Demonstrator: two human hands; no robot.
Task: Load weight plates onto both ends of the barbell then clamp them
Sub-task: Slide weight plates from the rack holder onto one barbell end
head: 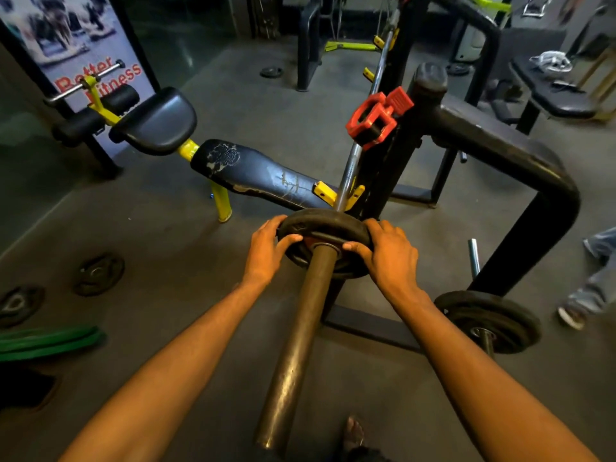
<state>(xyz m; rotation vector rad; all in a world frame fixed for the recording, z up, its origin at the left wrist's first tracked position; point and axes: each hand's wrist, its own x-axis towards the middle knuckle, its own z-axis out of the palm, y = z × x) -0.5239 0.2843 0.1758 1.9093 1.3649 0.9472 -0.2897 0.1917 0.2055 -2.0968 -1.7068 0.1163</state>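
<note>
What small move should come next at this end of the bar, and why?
Probably fetch the red clamp: both the left hand and the right hand hold a weight plate far up the barbell sleeve, and nothing locks it.

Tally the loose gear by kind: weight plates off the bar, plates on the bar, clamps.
Weight plates on the floor: 4
Weight plates on the storage peg: 2, as far as the stack shows
Weight plates on the barbell sleeve: 1, held by both hands
Red clamps: 1
Total: 8
</note>
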